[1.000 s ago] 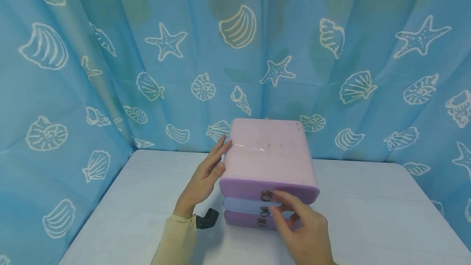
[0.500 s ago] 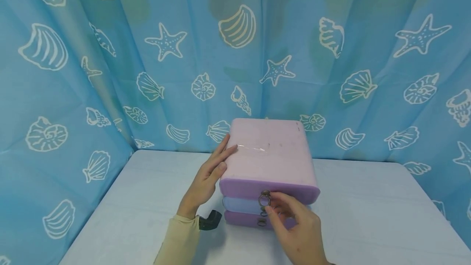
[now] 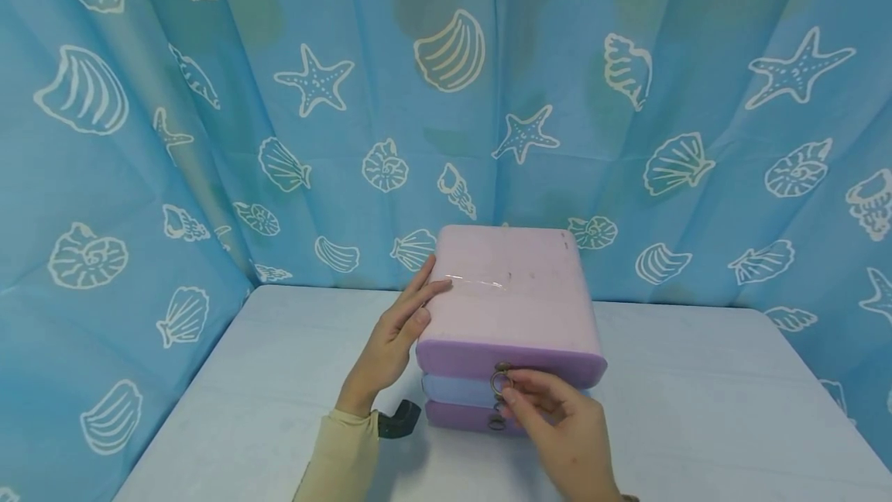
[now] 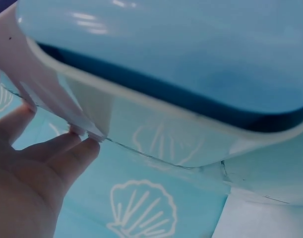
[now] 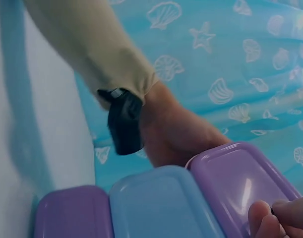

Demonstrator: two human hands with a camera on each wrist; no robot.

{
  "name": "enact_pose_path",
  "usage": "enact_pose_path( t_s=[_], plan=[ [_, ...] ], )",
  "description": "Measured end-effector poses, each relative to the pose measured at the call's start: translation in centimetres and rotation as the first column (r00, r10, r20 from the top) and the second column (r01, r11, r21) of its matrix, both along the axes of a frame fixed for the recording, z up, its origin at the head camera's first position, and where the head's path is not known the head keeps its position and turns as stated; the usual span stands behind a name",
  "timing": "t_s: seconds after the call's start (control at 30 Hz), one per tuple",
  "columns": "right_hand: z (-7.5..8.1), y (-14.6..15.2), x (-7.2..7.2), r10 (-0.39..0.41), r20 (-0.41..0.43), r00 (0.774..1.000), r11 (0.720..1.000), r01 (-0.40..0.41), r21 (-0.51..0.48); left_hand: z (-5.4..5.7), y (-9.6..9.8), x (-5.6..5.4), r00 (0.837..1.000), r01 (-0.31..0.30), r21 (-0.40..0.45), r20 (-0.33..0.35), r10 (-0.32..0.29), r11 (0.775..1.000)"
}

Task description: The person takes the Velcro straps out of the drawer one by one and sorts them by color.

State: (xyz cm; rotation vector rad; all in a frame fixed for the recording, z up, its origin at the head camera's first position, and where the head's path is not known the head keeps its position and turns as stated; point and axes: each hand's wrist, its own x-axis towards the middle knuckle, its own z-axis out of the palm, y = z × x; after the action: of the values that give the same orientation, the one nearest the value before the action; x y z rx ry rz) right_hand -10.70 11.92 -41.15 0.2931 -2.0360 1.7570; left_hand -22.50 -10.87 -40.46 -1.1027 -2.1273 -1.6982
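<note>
The cabinet (image 3: 512,304) is pink, its drawers (image 3: 456,389) purple and blue. White shells and starfish pattern the blue curtain (image 3: 411,118).

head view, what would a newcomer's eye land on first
Most likely the shell-patterned blue curtain filling the background. Next, the pink-topped chest on the white table, low and right of centre. At its front, the right hand pinches the ring of the top drawer; the left hand touches the chest's left side.
</note>
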Motion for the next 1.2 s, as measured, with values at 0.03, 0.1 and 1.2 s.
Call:
enact_pose_path(
  t_s=[0.03,0.1,1.2],
  plan=[
    [0.2,0.0,0.1,0.010,0.060,0.998,0.999,-0.008,-0.031,0.0,0.0,0.0,1.000,0.001,-0.005,-0.001,-0.001,1.000],
    [0.6,0.1,0.2,0.026,0.148,0.989,0.997,-0.016,-0.070,0.0,-0.1,0.0,1.000,0.005,-0.015,0.000,-0.005,1.000],
    [1.8,-0.5,2.6,-0.041,0.428,0.903,0.990,0.094,-0.104,-0.3,-0.3,-0.2,1.000,0.015,-0.042,-0.001,-0.015,0.999]
  ],
)
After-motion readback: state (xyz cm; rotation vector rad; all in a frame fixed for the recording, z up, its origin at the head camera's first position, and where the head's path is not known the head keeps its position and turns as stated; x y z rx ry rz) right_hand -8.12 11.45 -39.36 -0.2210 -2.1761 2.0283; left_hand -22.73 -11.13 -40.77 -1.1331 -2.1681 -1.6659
